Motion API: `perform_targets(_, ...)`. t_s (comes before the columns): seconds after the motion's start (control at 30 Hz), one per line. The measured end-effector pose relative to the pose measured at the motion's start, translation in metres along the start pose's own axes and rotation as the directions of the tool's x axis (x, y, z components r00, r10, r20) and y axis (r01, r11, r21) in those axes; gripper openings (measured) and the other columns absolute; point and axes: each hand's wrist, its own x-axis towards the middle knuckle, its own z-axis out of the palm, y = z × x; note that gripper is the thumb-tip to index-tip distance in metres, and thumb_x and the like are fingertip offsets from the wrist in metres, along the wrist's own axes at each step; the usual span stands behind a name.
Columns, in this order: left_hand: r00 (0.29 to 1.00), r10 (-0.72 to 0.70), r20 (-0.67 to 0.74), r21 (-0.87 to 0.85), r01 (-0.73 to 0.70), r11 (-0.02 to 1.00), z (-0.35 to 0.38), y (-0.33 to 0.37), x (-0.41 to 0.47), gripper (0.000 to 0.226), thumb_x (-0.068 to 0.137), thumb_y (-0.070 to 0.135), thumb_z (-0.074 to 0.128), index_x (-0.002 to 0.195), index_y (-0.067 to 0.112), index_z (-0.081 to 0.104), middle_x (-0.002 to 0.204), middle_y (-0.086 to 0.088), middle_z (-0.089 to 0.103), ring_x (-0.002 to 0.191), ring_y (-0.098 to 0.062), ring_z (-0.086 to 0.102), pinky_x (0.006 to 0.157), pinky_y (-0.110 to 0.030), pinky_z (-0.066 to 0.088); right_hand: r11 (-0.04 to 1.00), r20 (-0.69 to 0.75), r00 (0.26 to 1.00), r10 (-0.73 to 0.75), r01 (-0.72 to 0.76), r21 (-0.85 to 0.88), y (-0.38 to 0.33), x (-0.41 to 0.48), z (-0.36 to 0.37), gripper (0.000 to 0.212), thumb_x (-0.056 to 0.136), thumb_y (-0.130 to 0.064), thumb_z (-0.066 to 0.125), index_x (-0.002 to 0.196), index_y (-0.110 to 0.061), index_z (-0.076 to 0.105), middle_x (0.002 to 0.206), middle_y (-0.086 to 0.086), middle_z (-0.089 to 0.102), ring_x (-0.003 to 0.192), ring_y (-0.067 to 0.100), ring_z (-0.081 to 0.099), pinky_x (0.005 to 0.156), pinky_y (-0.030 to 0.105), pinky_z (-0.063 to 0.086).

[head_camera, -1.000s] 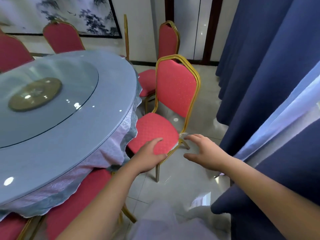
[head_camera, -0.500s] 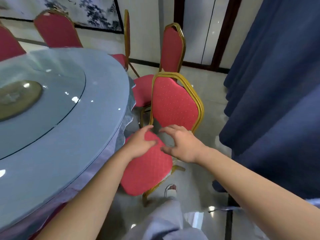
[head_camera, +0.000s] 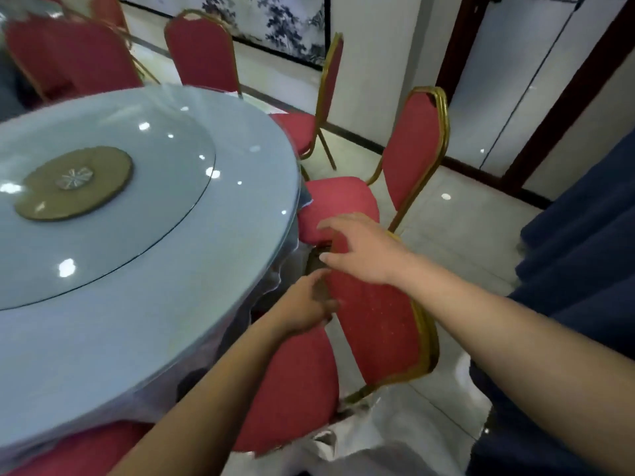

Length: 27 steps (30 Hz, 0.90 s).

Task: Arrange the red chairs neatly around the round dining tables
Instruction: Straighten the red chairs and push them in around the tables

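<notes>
1. The chair (head_camera: 378,331) is shown at the 4 o'clock edge of the round desk (head_camera: 137,269), with its seat turned toward the desk. A second chair (head_camera: 343,204) stands just beside it at 2 o'clock.
2. The left hand (head_camera: 309,304), blurred, appears curled round the backrest's 9 o'clock edge. The right hand (head_camera: 364,249) is laid over the backrest top, fingers spread and not closed.
3. A stiff metal frame with soft padding is judged fairly light and likely to slide on the glossy floor (head_camera: 446,235). The frame rail is best gripped, not the padding.
</notes>
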Motion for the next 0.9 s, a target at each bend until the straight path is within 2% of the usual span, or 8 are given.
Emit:
perform_targets(0.1, 0.992, -0.055, -0.113, 0.042, 0.060, 0.997, 0.015, 0.006, 0.016, 0.072, 0.085, 0.033, 0.075, 0.147, 0.016, 0.042, 0.128, 0.000, 0.066, 0.114, -0.014, 0.064, 0.103, -0.041, 0.048, 0.991, 0.139, 0.986, -0.095, 0.107, -0.083, 0.033, 0.034, 0.000, 0.053, 0.087, -0.047, 0.064, 0.137, -0.031, 0.052, 0.131, -0.001, 0.059, 0.118, 0.021, 0.055, 0.101, 0.044, 0.046)
perform_targets(0.2, 0.971, -0.142, -0.190, -0.091, 0.127, 0.988, 0.047, 0.019, 0.025, 0.080, 0.082, 0.039, 0.075, 0.149, 0.016, 0.038, 0.133, 0.000, 0.061, 0.117, -0.015, 0.061, 0.105, -0.040, 0.048, 0.972, 0.288, 0.946, -0.146, 0.190, -0.134, 0.066, 0.061, -0.004, 0.054, 0.088, -0.046, 0.064, 0.138, -0.030, 0.051, 0.134, 0.000, 0.056, 0.120, 0.023, 0.054, 0.103, 0.048, 0.044)
perform_targets(0.3, 0.939, -0.240, -0.245, -0.145, 0.209, 0.967, 0.091, 0.040, 0.038, 0.099, 0.068, 0.063, 0.075, 0.150, 0.023, 0.036, 0.144, 0.004, 0.049, 0.129, -0.014, 0.050, 0.110, -0.035, 0.041, 0.914, 0.425, 0.884, -0.196, 0.322, -0.249, 0.099, 0.076, -0.004, 0.056, 0.089, -0.046, 0.062, 0.140, -0.028, 0.049, 0.136, 0.005, 0.056, 0.124, 0.029, 0.052, 0.103, 0.045, 0.042)
perform_targets(0.37, 0.920, -0.296, -0.256, -0.186, 0.253, 0.949, 0.123, 0.052, 0.050, 0.111, 0.062, 0.068, 0.076, 0.153, 0.025, 0.028, 0.148, 0.001, 0.045, 0.134, -0.019, 0.046, 0.111, -0.041, 0.040, 0.891, 0.502, 0.841, -0.201, 0.370, -0.263, 0.121, 0.080, -0.003, 0.055, 0.089, -0.045, 0.061, 0.140, -0.028, 0.050, 0.138, 0.005, 0.053, 0.131, 0.033, 0.044, 0.104, 0.047, 0.038)
perform_targets(0.43, 0.891, -0.357, -0.280, -0.106, 0.341, 0.934, 0.154, 0.060, 0.056, 0.119, 0.064, 0.064, 0.077, 0.157, 0.030, 0.011, 0.152, -0.003, 0.036, 0.137, -0.024, 0.039, 0.112, -0.044, 0.037, 0.892, 0.556, 0.801, -0.220, 0.396, -0.218, 0.140, 0.078, 0.002, 0.047, 0.089, -0.044, 0.060, 0.133, -0.029, 0.054, 0.135, 0.003, 0.053, 0.135, 0.029, 0.038, 0.105, 0.049, 0.035)
perform_targets(0.53, 0.836, -0.433, -0.338, -0.134, 0.412, 0.901, 0.192, 0.071, 0.058, 0.118, 0.072, 0.037, 0.074, 0.155, 0.041, -0.010, 0.157, -0.004, 0.025, 0.136, -0.027, 0.038, 0.108, -0.044, 0.041, 0.884, 0.549, 0.792, -0.268, 0.429, -0.187, 0.159, 0.074, 0.012, 0.031, 0.091, -0.044, 0.052, 0.118, -0.033, 0.063, 0.132, -0.003, 0.055, 0.143, 0.020, 0.027, 0.107, 0.053, 0.026)
perform_targets(0.7, 0.758, -0.456, -0.467, -0.258, 0.376, 0.890, 0.210, 0.078, 0.056, 0.109, 0.074, 0.015, 0.067, 0.155, 0.048, 0.001, 0.147, -0.005, 0.046, 0.111, -0.028, 0.057, 0.088, -0.030, 0.049, 0.800, 0.612, 0.751, -0.246, 0.514, -0.310, 0.155, 0.071, 0.011, 0.036, 0.092, -0.050, 0.039, 0.112, -0.040, 0.067, 0.133, -0.007, 0.054, 0.142, 0.017, 0.022, 0.108, 0.069, 0.010)
perform_targets(0.9, 0.812, -0.442, -0.381, -0.193, 0.397, 0.897, 0.224, 0.068, 0.015, 0.112, 0.073, 0.016, 0.073, 0.150, 0.057, 0.003, 0.129, -0.007, 0.052, 0.089, -0.015, 0.050, 0.071, -0.020, 0.040, 0.721, 0.691, 0.702, -0.173, 0.568, -0.397, 0.155, 0.024, 0.001, 0.064, 0.094, -0.070, 0.021, 0.118, -0.036, 0.070, 0.149, -0.002, 0.046, 0.150, 0.022, 0.012, 0.110, 0.071, 0.000)
